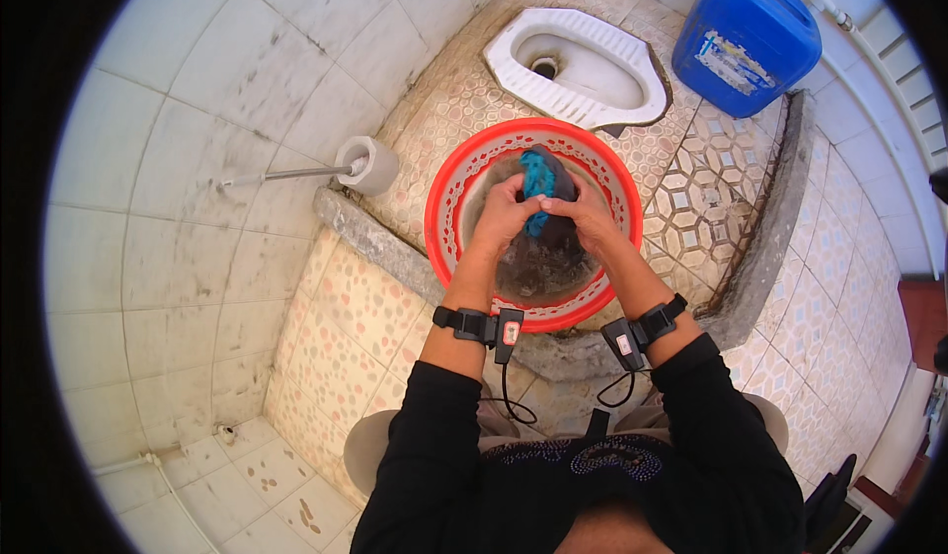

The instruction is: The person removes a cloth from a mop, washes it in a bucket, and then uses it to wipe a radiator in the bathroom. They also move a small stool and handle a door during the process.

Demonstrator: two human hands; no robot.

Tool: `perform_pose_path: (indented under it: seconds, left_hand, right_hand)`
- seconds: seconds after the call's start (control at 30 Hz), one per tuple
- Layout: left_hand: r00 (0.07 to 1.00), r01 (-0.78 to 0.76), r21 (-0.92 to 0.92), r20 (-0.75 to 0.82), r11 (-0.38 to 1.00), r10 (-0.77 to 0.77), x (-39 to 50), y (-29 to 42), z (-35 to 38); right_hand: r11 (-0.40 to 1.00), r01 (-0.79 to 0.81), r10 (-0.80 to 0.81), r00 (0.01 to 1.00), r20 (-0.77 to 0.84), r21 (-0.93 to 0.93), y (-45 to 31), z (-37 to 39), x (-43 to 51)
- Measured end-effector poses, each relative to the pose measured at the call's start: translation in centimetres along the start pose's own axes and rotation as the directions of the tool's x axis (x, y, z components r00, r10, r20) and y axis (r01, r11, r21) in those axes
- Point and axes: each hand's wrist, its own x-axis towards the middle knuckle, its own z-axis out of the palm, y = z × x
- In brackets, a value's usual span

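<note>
Before me stands a round plastic basin [626, 184] with a red rim and a patterned inner wall, holding murky water. Over it my left hand [509, 209] grips a bunched turquoise cloth [538, 176] from the left. My right hand [589, 217] holds dark grey fabric [554, 161] pressed against the turquoise part. Whether both colours belong to one garment I cannot tell. The two thumbs meet in the middle. More dark cloth [544, 261] lies in the water below my hands.
A white squat toilet [592, 72] lies beyond the basin. At the upper right stands a blue plastic jerrycan [740, 43]. To the left, a toilet brush [296, 174] leans in a white holder [379, 165]. A raised cement curb [770, 228] runs around the tiled floor and under the basin.
</note>
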Motion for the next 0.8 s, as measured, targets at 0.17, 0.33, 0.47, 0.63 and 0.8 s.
perform_pose_path:
  seconds: [0.17,0.33,0.47,0.63,0.8]
  left_hand:
    - [0.993,0.014,0.113,-0.115,0.993,0.0,0.2,1.5,-3.4]
    - [0.983,-0.015,-0.365,-0.176,0.931,-0.053,0.4,1.8,-8.2]
    - [0.97,0.222,0.084,-0.123,0.971,-0.211,0.2,-1.1,-7.7]
    - [0.938,0.334,-0.194,-0.027,0.922,-0.345,-0.5,-3.0,-6.3]
    - [0.994,0.097,-0.474,0.092,0.875,-0.06,-0.3,-2.0,-3.6]
  right_hand:
    - [0.976,-0.057,-0.021,0.937,-0.348,-0.212,0.2,-3.1,1.3]
    - [0.943,-0.106,-0.073,0.858,-0.509,-0.315,2.1,-7.2,1.6]
    - [0.296,-0.137,-0.176,0.965,-0.195,-0.945,4.5,-6.5,-0.1]
    - [0.293,-0.089,0.101,0.993,-0.062,-0.952,5.5,-3.8,-0.7]
    - [0.901,-0.346,0.365,0.931,-0.027,0.261,4.0,-2.8,1.9]
